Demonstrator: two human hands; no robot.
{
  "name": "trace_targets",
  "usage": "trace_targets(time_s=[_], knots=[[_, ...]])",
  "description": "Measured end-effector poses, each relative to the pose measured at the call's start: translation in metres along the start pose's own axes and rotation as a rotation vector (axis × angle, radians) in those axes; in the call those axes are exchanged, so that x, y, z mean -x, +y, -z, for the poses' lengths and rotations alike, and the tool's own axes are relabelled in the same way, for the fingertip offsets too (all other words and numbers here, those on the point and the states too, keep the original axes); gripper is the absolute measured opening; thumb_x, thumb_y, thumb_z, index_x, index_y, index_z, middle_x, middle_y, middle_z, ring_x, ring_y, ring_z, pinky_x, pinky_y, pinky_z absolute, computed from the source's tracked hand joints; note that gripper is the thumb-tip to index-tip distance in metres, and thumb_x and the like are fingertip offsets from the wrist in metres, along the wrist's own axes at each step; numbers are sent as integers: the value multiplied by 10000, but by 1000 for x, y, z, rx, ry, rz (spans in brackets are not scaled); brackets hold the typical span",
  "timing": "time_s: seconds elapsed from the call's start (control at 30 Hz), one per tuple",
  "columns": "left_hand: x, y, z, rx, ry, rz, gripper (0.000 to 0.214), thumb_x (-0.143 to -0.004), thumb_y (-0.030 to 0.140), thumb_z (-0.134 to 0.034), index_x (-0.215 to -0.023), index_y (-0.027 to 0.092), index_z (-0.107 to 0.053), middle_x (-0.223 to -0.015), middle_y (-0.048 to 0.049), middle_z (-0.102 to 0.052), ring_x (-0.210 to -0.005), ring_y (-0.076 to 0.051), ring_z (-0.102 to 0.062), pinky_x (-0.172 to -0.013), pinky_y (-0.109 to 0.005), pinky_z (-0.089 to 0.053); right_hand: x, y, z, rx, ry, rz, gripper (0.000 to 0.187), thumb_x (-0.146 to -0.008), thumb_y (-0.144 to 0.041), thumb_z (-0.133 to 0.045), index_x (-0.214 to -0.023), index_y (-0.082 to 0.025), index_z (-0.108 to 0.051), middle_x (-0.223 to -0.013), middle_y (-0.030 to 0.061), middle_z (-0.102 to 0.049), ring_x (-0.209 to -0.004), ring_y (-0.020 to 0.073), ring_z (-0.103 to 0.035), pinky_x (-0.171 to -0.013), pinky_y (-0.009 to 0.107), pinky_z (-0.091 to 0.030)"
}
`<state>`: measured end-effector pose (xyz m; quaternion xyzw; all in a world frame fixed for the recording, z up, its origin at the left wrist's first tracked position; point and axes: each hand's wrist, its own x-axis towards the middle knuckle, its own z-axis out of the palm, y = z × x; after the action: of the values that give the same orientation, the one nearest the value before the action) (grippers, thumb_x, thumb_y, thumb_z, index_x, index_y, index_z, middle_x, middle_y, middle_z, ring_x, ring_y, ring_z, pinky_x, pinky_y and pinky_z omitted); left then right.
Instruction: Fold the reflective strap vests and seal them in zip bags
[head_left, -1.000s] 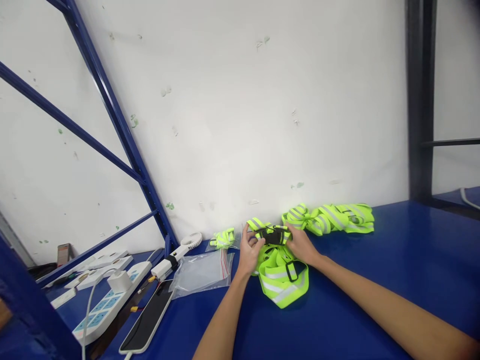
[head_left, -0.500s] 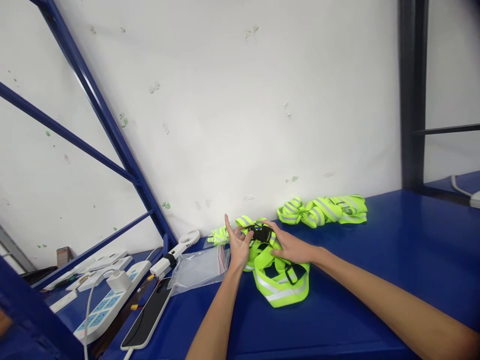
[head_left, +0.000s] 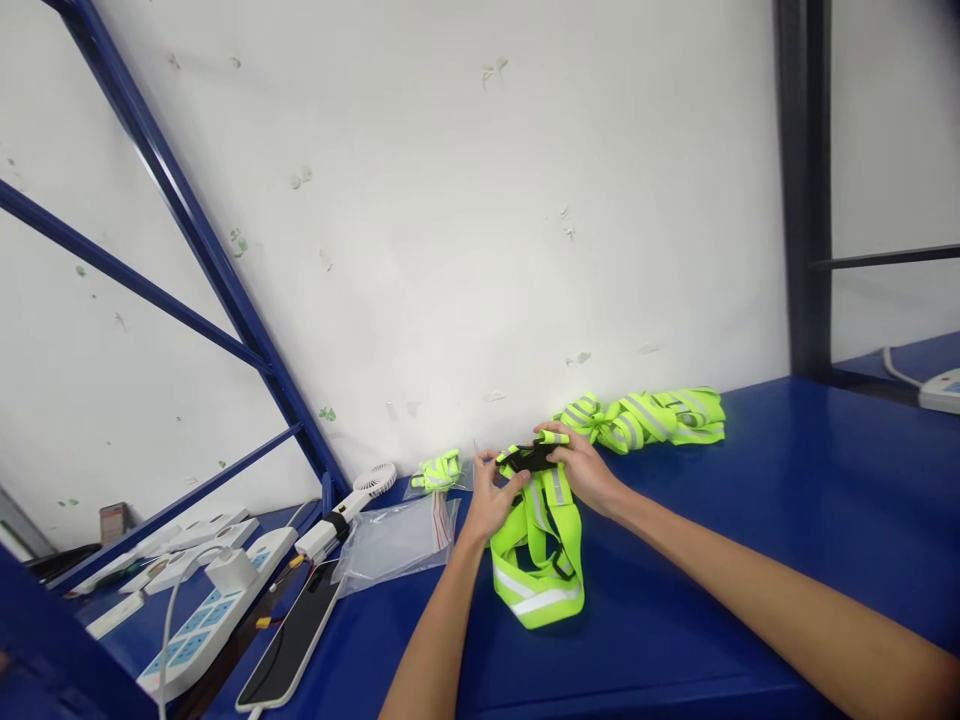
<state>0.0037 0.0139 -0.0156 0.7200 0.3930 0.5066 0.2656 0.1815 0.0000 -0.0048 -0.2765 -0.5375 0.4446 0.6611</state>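
A neon yellow reflective strap (head_left: 536,560) with grey stripes hangs in loops down to the blue shelf (head_left: 787,520). Its black plastic buckle (head_left: 527,457) is held up between both hands. My left hand (head_left: 491,497) pinches the buckle's left end, fingers curled. On the buckle's right end and the strap beside it, my right hand (head_left: 581,468) is closed. The strap's lower loop rests on the shelf below my hands.
More neon straps (head_left: 645,417) lie piled against the white wall behind. A small bagged strap (head_left: 439,470) and an empty clear zip bag (head_left: 397,540) lie left. Farther left are a white handheld fan (head_left: 341,515), a phone (head_left: 289,640) and power strips (head_left: 210,610).
Both hands have lifted the buckle end, so the strap now hangs in long loops instead of lying bunched flat. My left hand, briefly spread open, has closed on the buckle again.
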Motion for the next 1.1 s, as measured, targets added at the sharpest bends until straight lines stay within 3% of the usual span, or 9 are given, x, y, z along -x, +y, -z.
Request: trace_targets(time_s=[0.1, 0.23, 0.33, 0.43, 0.63, 0.77, 0.9, 1.0, 1.1], knots=[[5, 8, -5, -93, -32, -134, 344, -801, 417, -641, -1060, 190, -641, -1225, -102, -482, -1187, -257, -437, -1034, -369, -333, 2, -5, -2, -192, 45, -60, 393, -579, -157, -458, -949, -247, -554, -842, 1, -639, -869, 226, -606, -797, 343, -459], [8, 13, -13, -63, -128, -170, 323, -898, 405, -497, -1135, 203, -582, -1094, -99, -608, -1052, -250, -535, -973, -378, -371, 1, -6, -2, -332, 73, -80, 348, -541, -181, -434, -873, -251, -506, -802, 8, -662, -882, 258, -627, -828, 404, -472], [6, 8, -15, -46, -81, -105, 304, -895, 422, -495, -1082, 197, -576, -989, -86, -639, -933, -239, -573, -879, -362, -416, 1, -3, -5, -330, 85, -99, 260, -550, -152, -491, -790, -240, -538, -862, 20, -687, -958, 265, -618, -871, 400, -473], [0, -5, -15, 128, 24, -9, 334, -871, 438, -533, -1089, 185, -552, -980, -73, -644, -928, -219, -587, -850, -335, -438, 3, 0, -11, -299, 58, -155, 173, -656, -202, -606, -825, -238, -610, -941, 24, -700, -1010, 265, -615, -892, 383, -475], [-9, -32, -25, 432, 136, 199, 421, -722, 469, -686, -1004, 190, -545, -869, -36, -655, -810, -189, -620, -768, -325, -470, 10, 3, -14, -196, -92, -197, 281, -824, -478, -567, -993, -260, -623, -1027, 23, -702, -986, 249, -643, -841, 351, -510], [-8, -23, -24, 668, 41, 235, 458, -690, 425, -678, -1071, 220, -527, -989, -58, -657, -881, -208, -637, -800, -354, -474, 6, 14, -1, -162, -123, -253, 275, -747, -352, -656, -999, -246, -624, -937, 22, -714, -833, 226, -666, -738, 320, -514], [-4, 1, -8, 771, -232, 302, 547, -771, 505, -528, -1243, 230, -488, -1118, -100, -639, -951, -253, -636, -844, -419, -466, 0, 22, 7, -161, -53, -216, 280, -589, -148, -623, -856, -210, -680, -843, 25, -721, -763, 216, -648, -692, 309, -489], [-3, 10, 0, 737, -319, 410, 616, -815, 568, -469, -1354, 277, -399, -1165, -94, -626, -1001, -264, -630, -868, -438, -463, -1, 18, 6, -144, -49, -144, 227, -594, -177, -563, -771, -206, -702, -839, 34, -724, -831, 239, -640, -745, 336, -487], [-5, 7, 1, 735, -310, 425, 735, -774, 496, -610, -1412, 322, -287, -1162, -84, -630, -1018, -248, -632, -907, -431, -458, 2, 11, 2, -169, -73, -99, 142, -662, -250, -562, -681, -198, -692, -920, 46, -718, -912, 249, -628, -818, 348, -480]])
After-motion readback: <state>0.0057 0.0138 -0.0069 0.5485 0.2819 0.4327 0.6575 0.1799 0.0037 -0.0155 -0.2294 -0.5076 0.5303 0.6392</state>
